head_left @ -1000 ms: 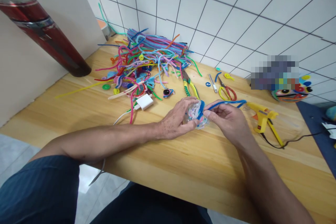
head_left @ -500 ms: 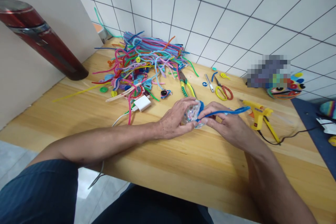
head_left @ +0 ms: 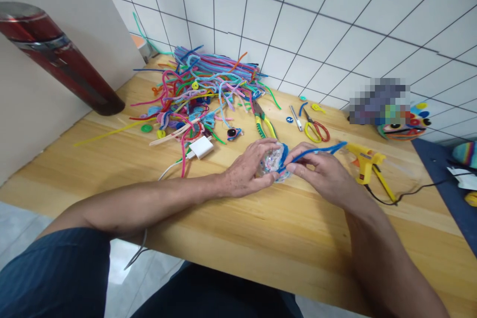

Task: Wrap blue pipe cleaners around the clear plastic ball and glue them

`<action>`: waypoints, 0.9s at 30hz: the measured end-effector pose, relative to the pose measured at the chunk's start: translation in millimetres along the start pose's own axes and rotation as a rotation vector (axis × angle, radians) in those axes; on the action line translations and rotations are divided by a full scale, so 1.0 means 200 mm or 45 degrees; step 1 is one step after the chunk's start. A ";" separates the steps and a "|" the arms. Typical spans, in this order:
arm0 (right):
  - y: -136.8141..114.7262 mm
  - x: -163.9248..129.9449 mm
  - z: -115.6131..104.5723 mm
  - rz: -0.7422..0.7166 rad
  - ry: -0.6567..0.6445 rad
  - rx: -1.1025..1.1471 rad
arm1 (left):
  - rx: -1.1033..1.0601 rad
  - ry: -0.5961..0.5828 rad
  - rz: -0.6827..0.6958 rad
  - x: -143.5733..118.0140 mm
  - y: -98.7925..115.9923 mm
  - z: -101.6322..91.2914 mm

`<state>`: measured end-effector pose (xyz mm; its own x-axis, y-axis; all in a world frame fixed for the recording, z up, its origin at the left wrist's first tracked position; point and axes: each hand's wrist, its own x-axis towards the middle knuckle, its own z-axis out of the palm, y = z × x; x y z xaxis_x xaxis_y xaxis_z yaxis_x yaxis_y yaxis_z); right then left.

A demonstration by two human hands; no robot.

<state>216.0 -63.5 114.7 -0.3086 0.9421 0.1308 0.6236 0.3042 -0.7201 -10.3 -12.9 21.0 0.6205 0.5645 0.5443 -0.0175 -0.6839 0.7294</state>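
Note:
My left hand (head_left: 253, 166) is curled around a small round clear piece (head_left: 273, 160) with pale, speckled contents; its exact kind I cannot make out. Along its right side runs a band of blue pipe cleaner. Between thumb and fingers, my right hand (head_left: 316, 171) pinches the blue pipe cleaner (head_left: 316, 150), whose free end sticks out to the right toward the glue gun. Pliers (head_left: 264, 121) with green and yellow handles lie just beyond my left hand. Past my right hand are scissors (head_left: 316, 130) with a yellow and a red loop, and a slim craft knife (head_left: 297, 118).
A tangled heap of coloured pipe cleaners (head_left: 208, 67) lies at the back left. Near it are a white charger (head_left: 201, 147) and a tall red flask (head_left: 63, 59). On the right stands a yellow hot glue gun (head_left: 367, 159) with its cord, before a colourful craft piece (head_left: 400, 131).
The blue pipe cleaner's free end has shifted slightly left and up, and now bends more. My right hand's pinch has moved a little; my left hand stays around the round piece.

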 end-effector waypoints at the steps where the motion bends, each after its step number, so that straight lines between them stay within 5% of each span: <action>1: 0.00 0.00 0.00 0.049 0.012 0.046 | 0.000 0.000 0.006 0.00 0.00 0.00; 10: 0.01 0.01 0.02 0.232 0.052 0.054 | -0.002 -0.031 0.040 -0.01 0.01 0.00; 27: 0.01 0.01 0.05 0.247 0.083 0.215 | -0.032 0.052 0.057 0.00 -0.01 0.01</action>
<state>209.4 -61.5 106.1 -0.1451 0.9892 0.0189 0.5362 0.0947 -0.8388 -8.4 -12.2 17.8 0.5861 0.5523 0.5928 -0.0647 -0.6974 0.7138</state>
